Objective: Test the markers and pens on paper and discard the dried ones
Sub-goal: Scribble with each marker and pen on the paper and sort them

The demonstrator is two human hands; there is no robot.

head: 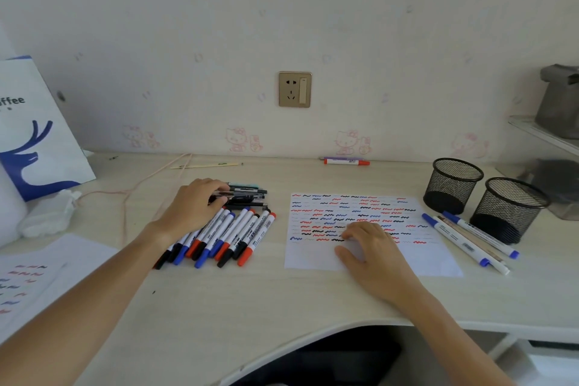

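Note:
A white test sheet (pixel 429 255) covered in red, blue and black squiggles lies at centre right of the desk. My right hand (pixel 372 255) rests flat on it, fingers spread, holding nothing. A row of several white markers (pixel 241 235) with red, blue and black caps lies left of the sheet. Behind them is a small pile of dark pens (pixel 247 196). My left hand (pixel 191 208) lies over the markers with its fingertips on the dark pens; whether it grips one is unclear. Three more markers and pens (pixel 466 236) lie right of the sheet.
Two black mesh pen cups (pixel 451 186) (pixel 509 210) stand at the right. A red-capped marker (pixel 346 162) lies by the wall. A second scribbled sheet (pixel 28 279), a white and blue paper bag (pixel 34 135), crumpled tissue (pixel 47 213) and a thin cord (pixel 150 178) are at the left.

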